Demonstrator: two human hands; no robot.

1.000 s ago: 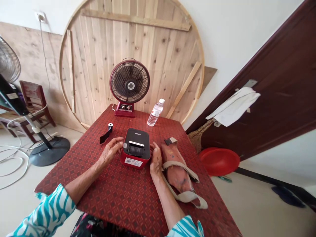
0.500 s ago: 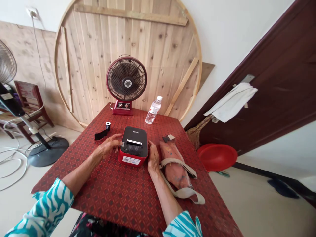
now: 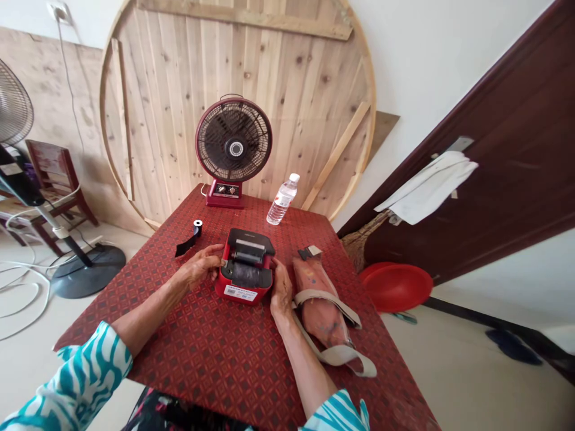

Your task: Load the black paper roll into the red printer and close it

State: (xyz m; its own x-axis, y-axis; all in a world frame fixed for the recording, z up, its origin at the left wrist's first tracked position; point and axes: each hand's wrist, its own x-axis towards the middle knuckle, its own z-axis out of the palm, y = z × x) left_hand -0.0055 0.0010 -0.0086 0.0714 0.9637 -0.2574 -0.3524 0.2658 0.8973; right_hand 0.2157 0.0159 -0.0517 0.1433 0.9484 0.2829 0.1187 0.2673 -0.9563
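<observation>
A red and black label printer sits on the patterned table, its black lid tilted up at the front. Inside the gap a roller shows, and a dark strip lies across the front opening. My left hand grips the printer's left side, fingertips at the lid's edge. Against the opposite side, my right hand holds it with curled fingers, partly hidden behind the casing. Left of the printer lies a small roll of black ribbon, partly unwound. A worn reddish pouch with a pale strap rests right of my right hand.
At the table's back stand a red desk fan and a clear water bottle. A large round wooden board leans on the wall. Red basins are on the floor at right; a standing fan's base is at left.
The printer's lid has sprung up from closed, showing the roller inside. Both hands stay at the printer's sides. The view has shifted slightly.
</observation>
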